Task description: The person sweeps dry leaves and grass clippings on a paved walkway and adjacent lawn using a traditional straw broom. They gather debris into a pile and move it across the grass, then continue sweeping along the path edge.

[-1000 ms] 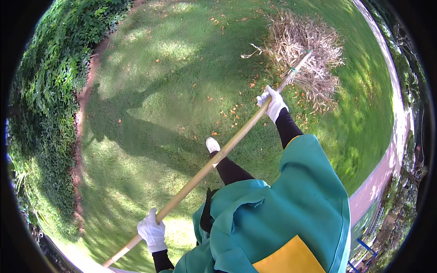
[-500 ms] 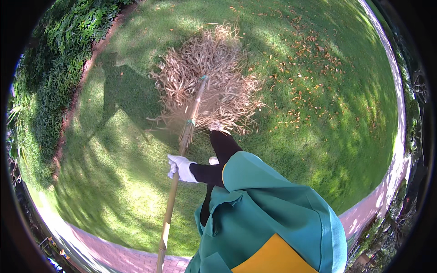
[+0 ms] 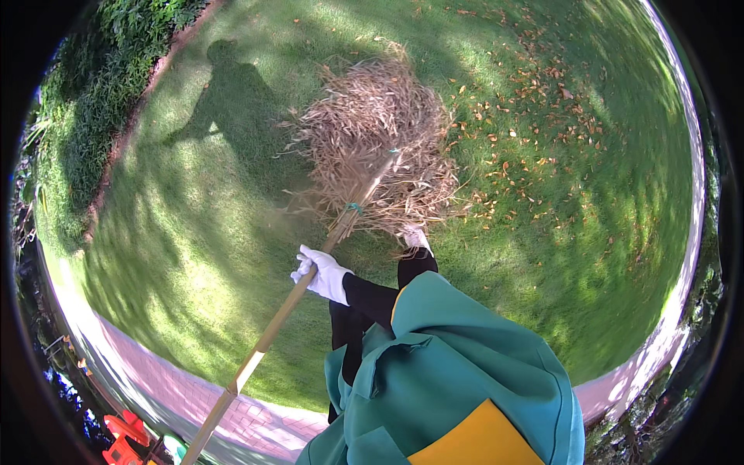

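My right hand [image 3: 324, 276], in a white glove, is closed round the pole of a long bamboo broom [image 3: 267, 339]. The pole slants from the bottom left up to the broom's head, where teal ties bind it. Its bristles are smeared by motion and lie against a big heap of dry brown leaves [image 3: 376, 108]. One of my feet, in a pale shoe [image 3: 415, 235], stands at the near edge of this heap. My left hand does not show, and the pole's upper end runs out of the picture.
Green lawn [image 3: 496, 279] surrounds the heap, with scattered orange leaves [image 3: 542, 93] to the right. Bushes [image 3: 101, 101] grow behind a brown border at far left. A paved path [image 3: 263, 425] curves along the near side. Something red-orange [image 3: 124, 438] stands at the lower left.
The broom's head has swung right across the heap, and the pole slants more. My right hand sits slightly higher and farther right. A red-orange thing has come into view at lower left.
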